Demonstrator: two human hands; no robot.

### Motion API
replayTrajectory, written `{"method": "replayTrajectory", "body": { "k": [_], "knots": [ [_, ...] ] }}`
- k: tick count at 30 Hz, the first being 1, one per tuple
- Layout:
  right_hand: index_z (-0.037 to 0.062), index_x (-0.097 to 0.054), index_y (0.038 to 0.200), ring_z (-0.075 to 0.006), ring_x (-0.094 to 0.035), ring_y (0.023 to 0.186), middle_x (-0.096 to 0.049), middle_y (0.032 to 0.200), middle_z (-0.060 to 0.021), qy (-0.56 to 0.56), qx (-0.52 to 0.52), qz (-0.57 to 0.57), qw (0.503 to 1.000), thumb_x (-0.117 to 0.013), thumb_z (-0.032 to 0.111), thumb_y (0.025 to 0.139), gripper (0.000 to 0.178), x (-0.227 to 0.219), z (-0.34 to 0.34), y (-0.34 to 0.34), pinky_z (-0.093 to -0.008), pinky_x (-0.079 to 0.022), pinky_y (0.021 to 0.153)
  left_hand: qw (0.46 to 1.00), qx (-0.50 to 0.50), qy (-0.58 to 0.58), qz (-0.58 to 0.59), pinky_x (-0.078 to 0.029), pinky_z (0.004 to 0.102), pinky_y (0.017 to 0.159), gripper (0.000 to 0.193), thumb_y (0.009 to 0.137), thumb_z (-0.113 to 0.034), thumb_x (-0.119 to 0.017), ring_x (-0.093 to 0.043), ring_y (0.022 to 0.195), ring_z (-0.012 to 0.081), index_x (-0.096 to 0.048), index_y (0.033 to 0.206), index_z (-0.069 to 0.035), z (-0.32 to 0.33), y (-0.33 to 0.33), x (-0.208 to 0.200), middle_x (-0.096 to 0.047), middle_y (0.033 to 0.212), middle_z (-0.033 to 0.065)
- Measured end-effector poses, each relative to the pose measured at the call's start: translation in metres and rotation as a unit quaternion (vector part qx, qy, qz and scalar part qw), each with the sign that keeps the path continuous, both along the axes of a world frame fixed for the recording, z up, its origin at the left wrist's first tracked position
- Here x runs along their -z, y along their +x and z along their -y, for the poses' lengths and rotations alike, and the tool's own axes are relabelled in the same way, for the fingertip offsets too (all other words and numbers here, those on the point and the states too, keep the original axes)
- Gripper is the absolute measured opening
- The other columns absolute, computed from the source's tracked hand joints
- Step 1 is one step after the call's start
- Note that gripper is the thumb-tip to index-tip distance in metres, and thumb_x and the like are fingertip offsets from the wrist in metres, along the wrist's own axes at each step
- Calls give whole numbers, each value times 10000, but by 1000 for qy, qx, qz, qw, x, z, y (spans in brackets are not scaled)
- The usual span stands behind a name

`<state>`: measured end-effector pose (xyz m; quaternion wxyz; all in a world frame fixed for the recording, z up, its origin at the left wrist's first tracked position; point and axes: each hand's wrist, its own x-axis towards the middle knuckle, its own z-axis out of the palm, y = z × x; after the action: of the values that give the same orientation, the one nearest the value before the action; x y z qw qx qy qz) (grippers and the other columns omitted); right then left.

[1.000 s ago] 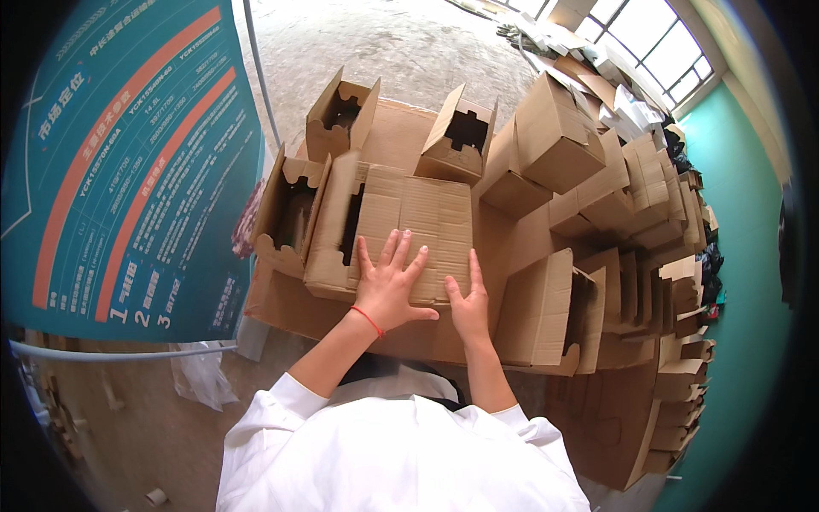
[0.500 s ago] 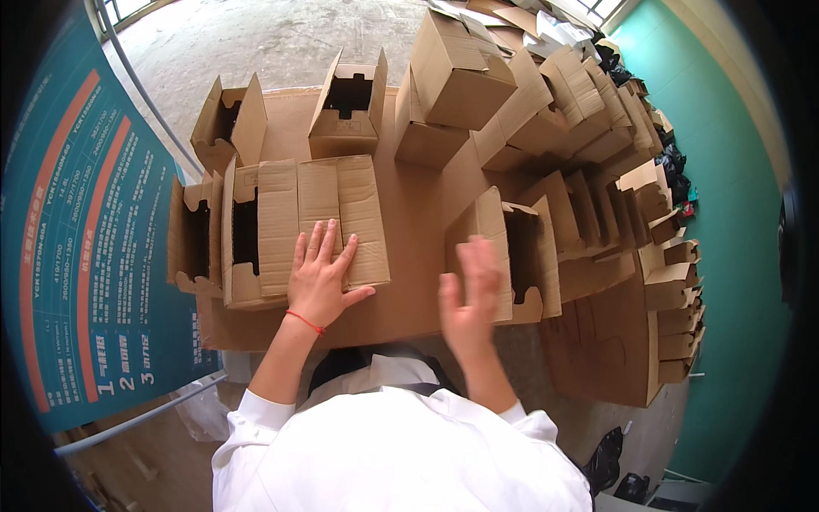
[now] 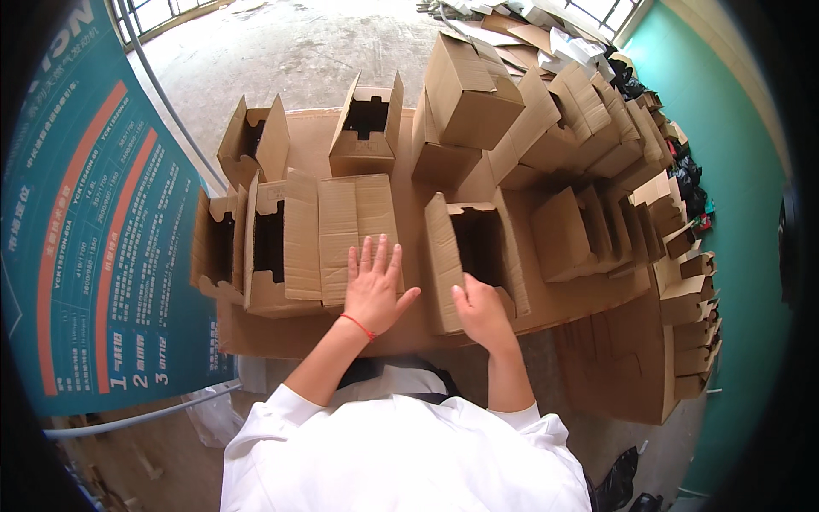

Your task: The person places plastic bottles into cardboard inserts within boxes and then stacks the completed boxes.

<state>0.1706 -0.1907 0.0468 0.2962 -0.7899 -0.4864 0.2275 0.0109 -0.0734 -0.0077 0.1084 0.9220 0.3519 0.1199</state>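
My left hand (image 3: 374, 286), with a red cord at its wrist, lies flat with fingers spread on the top flap (image 3: 358, 222) of a brown carton. That carton's left side gapes, and a neighbouring flap (image 3: 302, 235) stands partly raised. To the right is an open cardboard box (image 3: 445, 264) with its side flaps up and a dark inside. My right hand (image 3: 485, 316) is closed on the near edge of its left flap, thumb on the outer face; the other fingers are partly hidden behind the cardboard.
Two open boxes (image 3: 256, 141) (image 3: 365, 128) stand at the far side of the cardboard-covered table (image 3: 320, 147). Stacked cartons (image 3: 478, 98) and rows of open boxes (image 3: 572, 235) fill the right. A blue printed banner (image 3: 94, 247) stands at left, a green wall (image 3: 725, 171) at right.
My right hand has come down and taken hold of the box's left flap. That box has moved left, nearer the carton. A carton flap beside my left hand has lifted; the view has shifted.
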Motion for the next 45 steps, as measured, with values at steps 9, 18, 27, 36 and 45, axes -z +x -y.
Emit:
{"method": "replayTrajectory", "body": {
  "k": [9,18,27,36,45],
  "knots": [
    [-56,-555,960,-352,-582,800,-602,860,-206,7,-75,-137,988,-493,157,919,226,14,-13,-18,-395,-463,728,973,14,-181,145,54,579,1120,844,886,-563,-497,-191,1428,356,-271,1456,17,9,28,-18,-354,1479,183],
    [-16,-585,1195,-338,-556,1131,-605,1206,-186,140,-84,22,986,-603,201,893,373,-20,34,3,-391,-443,968,961,-1,-194,194,68,611,1104,495,915,-417,-493,-289,1387,345,-551,1184,-5,10,43,-9,-602,1197,141],
    [22,-539,1267,-334,-540,1151,-568,1263,-158,218,165,305,912,-640,118,852,438,5,75,190,-408,-436,981,936,-8,-289,199,88,514,1134,413,943,-260,-518,-417,1323,289,-457,594,-46,-4,34,5,-669,928,110],
    [-39,-603,1006,-321,-633,752,-659,822,-199,74,207,16,975,-559,159,918,221,53,75,308,-402,-487,688,923,-13,-287,255,106,476,1137,292,948,-240,-490,-376,1350,219,-682,869,-34,0,39,2,-623,1242,44],
    [-7,-590,831,-441,-568,719,-560,724,-264,97,23,33,994,-563,82,855,97,26,86,190,-455,-435,588,928,-18,-269,257,93,484,1139,290,935,-233,-492,-390,1341,220,-673,843,-26,5,41,0,-619,1244,54]
  ]
}}
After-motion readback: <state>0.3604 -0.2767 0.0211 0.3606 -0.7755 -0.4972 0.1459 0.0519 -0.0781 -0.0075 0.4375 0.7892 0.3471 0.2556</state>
